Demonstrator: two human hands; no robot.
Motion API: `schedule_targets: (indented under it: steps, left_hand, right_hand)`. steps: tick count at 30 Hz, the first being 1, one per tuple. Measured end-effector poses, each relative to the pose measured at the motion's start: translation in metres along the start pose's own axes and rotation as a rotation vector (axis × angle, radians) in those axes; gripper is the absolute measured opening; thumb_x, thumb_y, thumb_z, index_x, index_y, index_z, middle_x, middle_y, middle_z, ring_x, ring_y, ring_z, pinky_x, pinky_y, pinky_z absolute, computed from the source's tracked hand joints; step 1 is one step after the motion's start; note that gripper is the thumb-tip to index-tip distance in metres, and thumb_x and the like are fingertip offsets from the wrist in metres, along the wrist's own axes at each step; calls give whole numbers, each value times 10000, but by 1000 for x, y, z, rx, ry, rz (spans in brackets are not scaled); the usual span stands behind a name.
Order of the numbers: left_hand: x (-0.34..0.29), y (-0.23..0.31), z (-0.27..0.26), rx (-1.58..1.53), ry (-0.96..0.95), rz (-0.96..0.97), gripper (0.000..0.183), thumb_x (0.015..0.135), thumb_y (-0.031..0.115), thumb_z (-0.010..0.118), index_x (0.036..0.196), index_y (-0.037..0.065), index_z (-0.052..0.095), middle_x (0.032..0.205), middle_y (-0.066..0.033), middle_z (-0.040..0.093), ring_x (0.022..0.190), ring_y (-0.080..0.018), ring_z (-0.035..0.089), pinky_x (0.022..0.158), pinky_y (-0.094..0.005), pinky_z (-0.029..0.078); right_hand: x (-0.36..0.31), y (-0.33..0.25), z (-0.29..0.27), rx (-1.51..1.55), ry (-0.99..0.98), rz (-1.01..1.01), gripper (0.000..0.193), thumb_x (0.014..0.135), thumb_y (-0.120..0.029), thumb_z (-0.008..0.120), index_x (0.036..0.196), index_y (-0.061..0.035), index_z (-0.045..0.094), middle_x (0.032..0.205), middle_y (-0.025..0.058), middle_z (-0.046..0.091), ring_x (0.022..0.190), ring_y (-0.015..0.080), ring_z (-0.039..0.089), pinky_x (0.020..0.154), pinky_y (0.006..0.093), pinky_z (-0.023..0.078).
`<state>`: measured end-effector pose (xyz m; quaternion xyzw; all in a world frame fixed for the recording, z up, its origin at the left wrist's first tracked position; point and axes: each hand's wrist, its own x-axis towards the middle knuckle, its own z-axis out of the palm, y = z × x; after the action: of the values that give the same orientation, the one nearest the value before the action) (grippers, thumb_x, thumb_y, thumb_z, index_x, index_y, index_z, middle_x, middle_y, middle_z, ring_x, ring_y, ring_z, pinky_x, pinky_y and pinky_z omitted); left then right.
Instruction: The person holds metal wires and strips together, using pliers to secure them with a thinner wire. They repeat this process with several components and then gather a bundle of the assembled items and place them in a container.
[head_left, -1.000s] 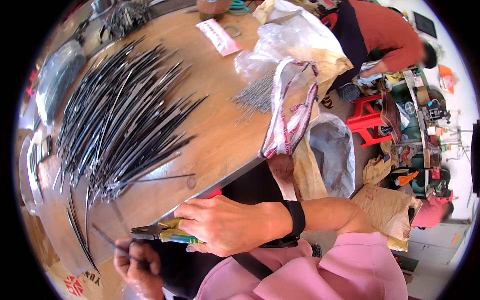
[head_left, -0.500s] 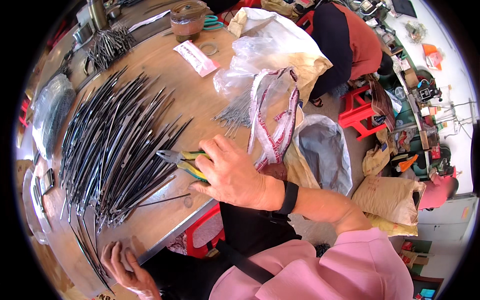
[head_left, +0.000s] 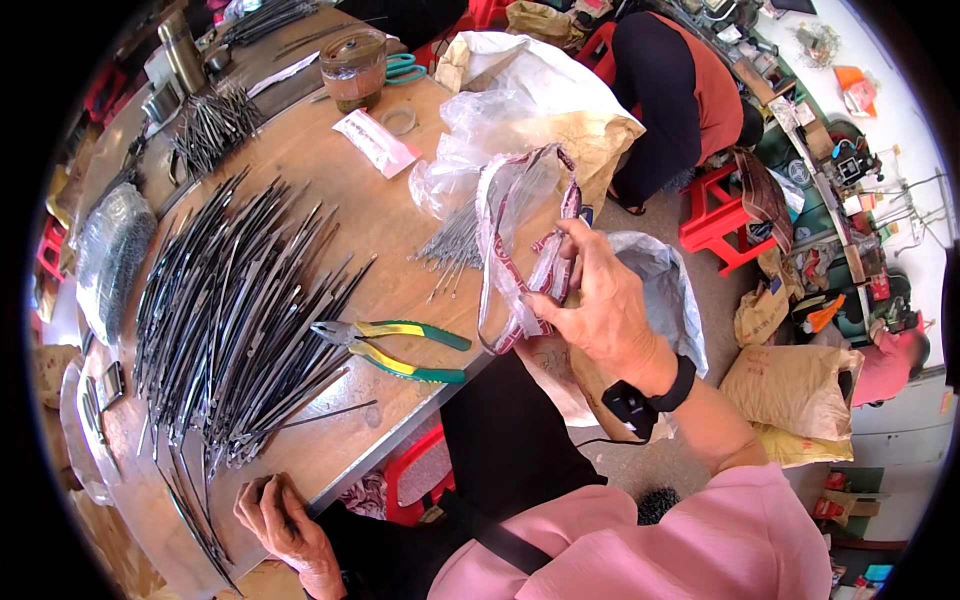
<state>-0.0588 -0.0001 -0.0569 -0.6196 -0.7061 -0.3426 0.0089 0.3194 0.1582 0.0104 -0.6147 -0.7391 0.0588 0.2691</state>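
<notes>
My right hand (head_left: 605,315) is at a maroon-and-white patterned fabric strip (head_left: 491,215). Its thumb and fingers are apart, with the thumb touching the strip. Pliers (head_left: 415,372) with green-and-yellow handles lie on the table, jaws toward a large heap of thin dark metal strips (head_left: 240,310). At the table's near edge rests my left hand (head_left: 283,530), fingers loosely curled, nothing visible in it. A bundle of thin grey wire-like pieces (head_left: 450,240) lies beside the fabric strip.
Clear plastic bags (head_left: 480,130) and a white-and-tan sack (head_left: 545,85) lie at the table's right. Behind are a pink packet (head_left: 377,142), a tape roll (head_left: 398,121), a lidded jar (head_left: 353,72) and teal-handled scissors (head_left: 405,68). Another person (head_left: 660,95) bends near a red stool (head_left: 720,215).
My right hand has let go of the pliers, which now lie on the table, and moved right to the fabric strip. My left hand's fingers have curled in.
</notes>
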Motion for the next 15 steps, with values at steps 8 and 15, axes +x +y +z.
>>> schedule_targets:
  steps: [8, 15]
  left_hand:
    - [0, 0, 2, 86, -12, 36, 176, 845, -71, 606, 1017, -37, 624, 1053, -174, 590, 999, -349, 533, 890, -454, 424]
    - [1, 3, 4, 171, 9, 47, 124, 905, -33, 576, 1020, -44, 621, 1042, -166, 589, 979, -338, 539, 877, -432, 431]
  right_hand:
    - [-3, 6, 14, -73, -69, -86, 687, 741, -279, 770, 1299, -43, 446, 1133, 201, 550, 949, 399, 619, 787, 438, 533]
    - [-1, 43, 24, 223, 1, -23, 243, 804, -67, 659, 1033, 6, 625, 919, 191, 630, 810, 337, 655, 733, 381, 534]
